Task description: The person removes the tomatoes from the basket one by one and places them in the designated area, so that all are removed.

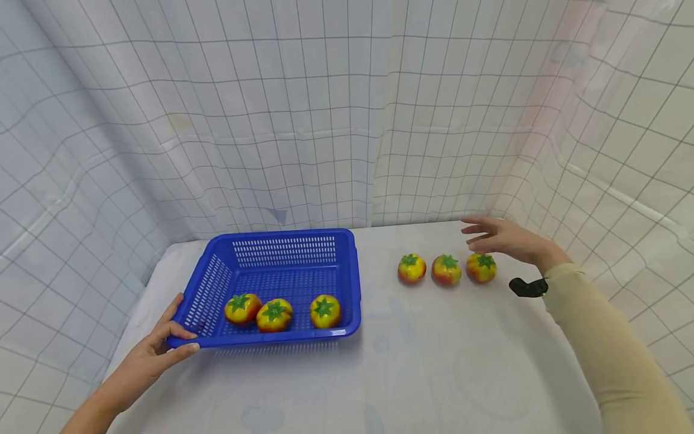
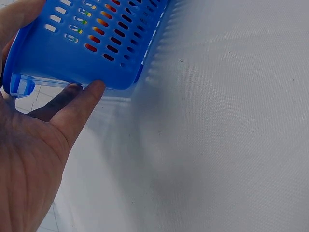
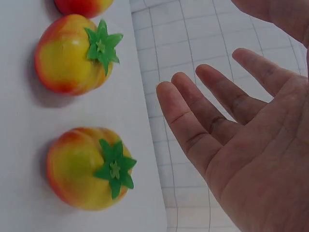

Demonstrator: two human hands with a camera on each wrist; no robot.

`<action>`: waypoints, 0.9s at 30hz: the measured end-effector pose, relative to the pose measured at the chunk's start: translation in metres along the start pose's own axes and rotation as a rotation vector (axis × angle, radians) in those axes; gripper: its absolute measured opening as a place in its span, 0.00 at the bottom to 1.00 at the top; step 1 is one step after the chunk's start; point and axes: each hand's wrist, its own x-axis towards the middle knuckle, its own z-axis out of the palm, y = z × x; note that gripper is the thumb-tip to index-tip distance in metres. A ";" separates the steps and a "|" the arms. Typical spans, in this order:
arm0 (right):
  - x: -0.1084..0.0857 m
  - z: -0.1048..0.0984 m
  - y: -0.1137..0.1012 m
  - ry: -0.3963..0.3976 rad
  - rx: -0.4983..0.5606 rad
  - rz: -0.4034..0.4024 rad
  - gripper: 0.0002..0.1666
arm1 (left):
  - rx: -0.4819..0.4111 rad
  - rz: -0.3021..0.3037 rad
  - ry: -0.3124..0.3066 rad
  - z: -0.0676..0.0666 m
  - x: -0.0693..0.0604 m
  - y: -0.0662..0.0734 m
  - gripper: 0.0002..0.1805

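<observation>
Fruits (image 1: pixel 447 271) line white table (image 1: pixel 423 355) beside gridded curtain (image 1: pixel 303 150), right hand (image 1: pixel 504 239) spread, left hand (image 1: pixel 152 354) gripping basket (image 1: pixel 355 289).

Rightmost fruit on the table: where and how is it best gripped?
Probably around its widest part, from above: the rightmost fruit is round, its leaf cap on top, and a gap to the neighbouring fruit leaves finger room. The right hand is nearest.

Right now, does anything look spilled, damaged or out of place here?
The fruits look undamaged. One oddity: a dark triangular mark on the checked curtain behind the blue basket, conspicuous against pale surroundings; stain or tear, I cannot tell.
</observation>
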 end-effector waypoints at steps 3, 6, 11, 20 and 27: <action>0.006 0.008 -0.011 -0.009 -0.006 -0.017 0.45 | 0.000 0.002 0.001 0.000 0.000 0.000 0.13; 0.011 0.016 -0.022 -0.022 -0.019 -0.030 0.46 | 0.005 -0.001 0.002 0.000 0.000 -0.001 0.14; 0.021 0.027 -0.035 -0.059 -0.028 -0.054 0.45 | 0.016 -0.012 0.003 0.000 0.001 -0.002 0.15; 0.034 0.049 -0.059 -0.149 -0.009 -0.114 0.44 | 0.015 -0.014 -0.004 -0.001 0.000 0.000 0.14; 0.046 0.070 -0.084 -0.199 -0.040 -0.138 0.43 | 0.003 -0.014 -0.008 -0.001 0.000 0.000 0.14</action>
